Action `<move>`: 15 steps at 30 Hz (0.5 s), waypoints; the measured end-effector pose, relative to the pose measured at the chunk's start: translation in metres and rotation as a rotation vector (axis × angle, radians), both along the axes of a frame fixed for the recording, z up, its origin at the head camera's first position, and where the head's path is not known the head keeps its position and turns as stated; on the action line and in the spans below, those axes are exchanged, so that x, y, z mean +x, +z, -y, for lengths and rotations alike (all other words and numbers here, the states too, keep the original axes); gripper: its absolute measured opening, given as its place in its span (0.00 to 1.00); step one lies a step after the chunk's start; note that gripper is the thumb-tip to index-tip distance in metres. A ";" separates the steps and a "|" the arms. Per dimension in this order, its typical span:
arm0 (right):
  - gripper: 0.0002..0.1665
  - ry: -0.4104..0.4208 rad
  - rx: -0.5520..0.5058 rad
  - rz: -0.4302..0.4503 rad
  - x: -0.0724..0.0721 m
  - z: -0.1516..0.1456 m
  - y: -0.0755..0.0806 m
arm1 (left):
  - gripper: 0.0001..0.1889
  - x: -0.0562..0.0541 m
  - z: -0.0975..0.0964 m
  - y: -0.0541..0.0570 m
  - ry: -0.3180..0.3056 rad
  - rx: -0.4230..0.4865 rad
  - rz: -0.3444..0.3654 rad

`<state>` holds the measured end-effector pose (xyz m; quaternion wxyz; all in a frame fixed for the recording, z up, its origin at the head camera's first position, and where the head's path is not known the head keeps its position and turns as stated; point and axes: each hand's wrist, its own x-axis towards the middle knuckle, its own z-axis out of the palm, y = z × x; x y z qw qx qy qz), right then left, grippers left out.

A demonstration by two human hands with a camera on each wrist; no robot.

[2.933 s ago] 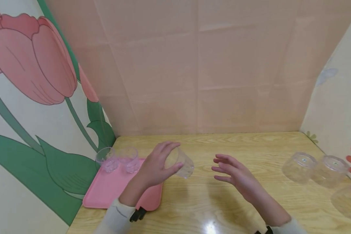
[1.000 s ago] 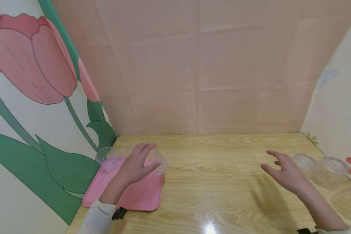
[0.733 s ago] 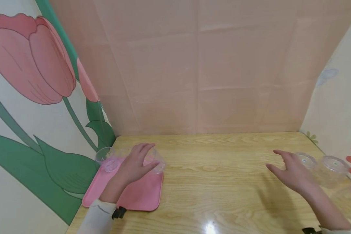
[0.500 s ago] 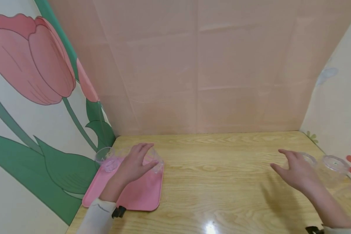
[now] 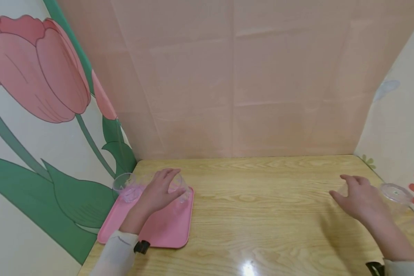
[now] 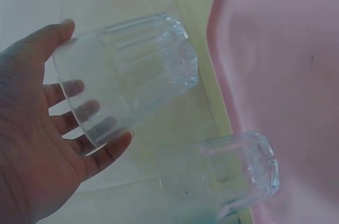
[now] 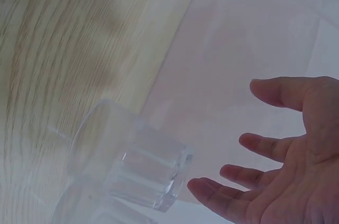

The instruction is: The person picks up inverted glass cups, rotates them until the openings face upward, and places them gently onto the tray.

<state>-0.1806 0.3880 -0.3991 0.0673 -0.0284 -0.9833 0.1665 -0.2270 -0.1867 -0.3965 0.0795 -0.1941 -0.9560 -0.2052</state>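
My left hand [image 5: 158,193] grips a clear plastic cup [image 6: 127,70] around its rim end, thumb on one side and fingers on the other. In the head view this cup overlaps the right back part of the pink tray [image 5: 167,232], partly hidden behind the hand. A second clear cup [image 6: 222,176] is close beside it in the left wrist view, and another cup [image 5: 128,188] stands upright at the tray's back left. My right hand [image 5: 362,199] is spread, palm toward an upside-down clear cup [image 7: 151,168], with a gap between them in the right wrist view.
More upside-down clear cups, such as one faceted cup [image 5: 396,193], stand at the table's right side near the flower-patterned wall [image 5: 400,126]. A pink-beige cloth [image 5: 234,96] hangs behind the wooden table [image 5: 255,214]. A tulip-printed wall [image 5: 17,126] borders the left.
My left hand has carried its cup leftward from mid-table to over the tray, then barely shifted. My right hand has moved right, from mid-table to the upside-down cups.
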 end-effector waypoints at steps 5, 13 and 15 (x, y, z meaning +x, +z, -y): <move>0.48 -0.034 0.009 0.023 -0.003 -0.009 -0.004 | 0.38 -0.005 0.000 -0.005 0.012 -0.003 0.021; 0.51 -0.073 0.022 0.060 -0.007 -0.020 -0.009 | 0.40 -0.013 0.001 -0.014 0.019 -0.021 0.039; 0.52 -0.084 0.022 0.073 -0.008 -0.022 -0.009 | 0.40 -0.015 0.002 -0.016 0.021 -0.020 0.041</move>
